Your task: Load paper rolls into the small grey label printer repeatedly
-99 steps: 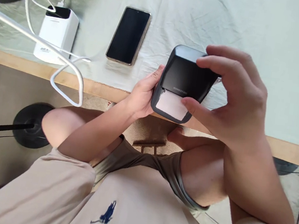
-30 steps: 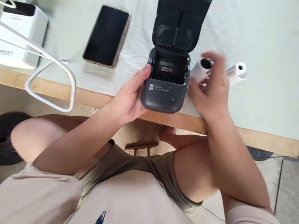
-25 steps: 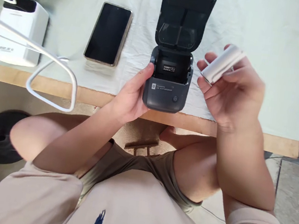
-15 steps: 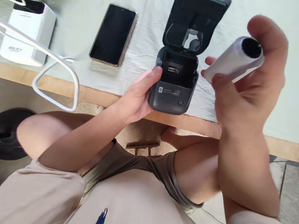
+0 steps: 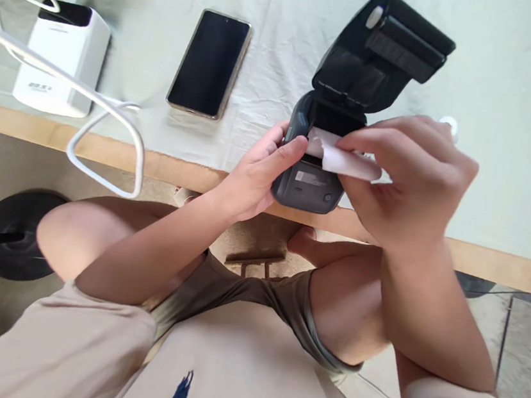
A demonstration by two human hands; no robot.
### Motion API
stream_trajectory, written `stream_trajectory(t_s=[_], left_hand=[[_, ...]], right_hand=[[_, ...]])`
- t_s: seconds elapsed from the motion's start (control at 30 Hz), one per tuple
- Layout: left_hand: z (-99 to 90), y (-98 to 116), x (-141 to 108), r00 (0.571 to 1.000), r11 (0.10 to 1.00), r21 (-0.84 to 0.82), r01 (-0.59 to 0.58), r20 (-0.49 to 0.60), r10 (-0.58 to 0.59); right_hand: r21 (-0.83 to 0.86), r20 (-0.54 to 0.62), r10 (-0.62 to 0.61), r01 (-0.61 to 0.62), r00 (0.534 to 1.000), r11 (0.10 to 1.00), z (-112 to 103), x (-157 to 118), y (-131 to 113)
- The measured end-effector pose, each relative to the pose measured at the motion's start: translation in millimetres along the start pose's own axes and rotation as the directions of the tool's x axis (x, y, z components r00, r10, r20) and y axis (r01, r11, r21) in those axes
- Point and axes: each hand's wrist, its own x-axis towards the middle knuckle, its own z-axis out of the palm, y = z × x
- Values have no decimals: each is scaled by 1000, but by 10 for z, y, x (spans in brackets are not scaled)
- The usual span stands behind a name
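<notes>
A small dark label printer (image 5: 308, 188) is tilted near the table's front edge, its lid (image 5: 385, 52) raised. My left hand (image 5: 266, 173) is wrapped round the printer's left side, thumb on the rim of the paper bay. A white paper roll (image 5: 318, 142) sits at the mouth of that bay, and its loose end curls out to the right. My right hand (image 5: 409, 171) pinches this paper between thumb and fingers. Part of the roll is hidden by the fingers and the bay wall.
A phone (image 5: 209, 63) lies face up left of the printer. Farther left stands a white power bank (image 5: 62, 61) with a looped white cable (image 5: 111, 112) hanging over the table edge. A small white round object (image 5: 448, 128) shows behind my right hand.
My right hand has moved left and down, bringing the paper roll from the air into the printer's bay. The printer has shifted slightly right and its lid now leans to the right.
</notes>
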Motion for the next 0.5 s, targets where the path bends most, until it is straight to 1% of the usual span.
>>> stream_trajectory(t_s=[0.07, 0.13, 0.17, 0.2, 0.23, 0.3, 0.33, 0.37, 0.43, 0.47, 0.5], left_hand=[[-43, 4, 12, 999, 1000, -9, 12, 32, -12], [-84, 10, 14, 998, 1000, 2, 23, 52, -23], [-100, 12, 10, 998, 1000, 14, 22, 56, -23], [-112, 13, 4, 998, 1000, 25, 16, 53, -17], [-118, 13, -3, 999, 999, 36, 5, 42, -6], [-119, 12, -15, 1000, 998, 66, -11, 17, 10], [-115, 13, -19, 1000, 997, 83, -10, 9, 10], [-108, 14, -21, 1000, 995, 98, -4, 4, 3], [-95, 21, -21, 1000, 992, 123, 19, -1, -19], [-89, 23, -20, 1000, 991, 132, 30, -6, -30], [-86, 25, -19, 999, 990, 137, 33, -16, -31]], right_hand=[[22, 23, -61, 61, 998, 998, -9, -20, -46], [46, 86, -81, 77, 993, 996, -15, -28, -70], [75, 96, -87, 80, 992, 994, -15, -27, -71], [120, 80, -91, 81, 993, 989, -12, -24, -64], [171, 39, -83, 75, 996, 982, -5, -19, -50], [246, -117, -17, 46, 993, 968, 17, -13, -7], [261, -187, 42, 8, 981, 965, 30, -12, 20], [268, -228, 106, -42, 968, 963, 43, -13, 49], [300, -216, 189, -119, 958, 947, 64, -14, 117], [341, -181, 198, -127, 963, 931, 73, -14, 154], [398, -170, 186, -105, 968, 912, 79, -14, 191]])
